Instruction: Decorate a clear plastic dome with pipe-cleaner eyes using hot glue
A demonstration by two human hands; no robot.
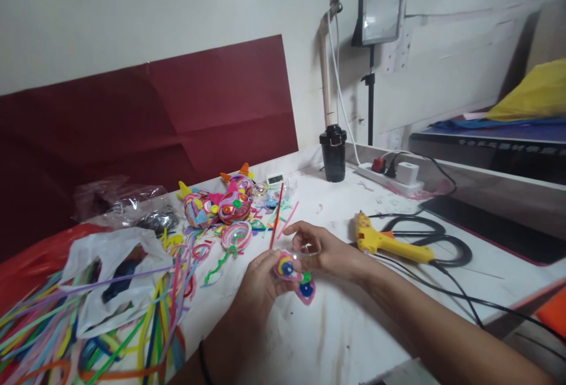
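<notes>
My left hand point(262, 279) is closed on a small craft piece of coiled pipe cleaners point(287, 268), pink at the rim with yellow and blue inside. A second pink-edged coil point(306, 292), green and blue, hangs just below and right of it; whether the two are joined is unclear. My right hand point(329, 250) curls its fingers around a clear, rounded plastic piece point(310, 247) beside the coils. A red pipe cleaner point(277, 217) slants up from behind my left fingertips; I cannot tell if it is held.
Finished coiled pieces point(234, 207) and a pink ring point(236, 236) lie beyond my hands. Loose pipe cleaners point(150, 326) and a white plastic bag point(99, 267) cover the left side. To the right are a yellow glue gun point(393, 243) with black cable and a power strip point(391, 177).
</notes>
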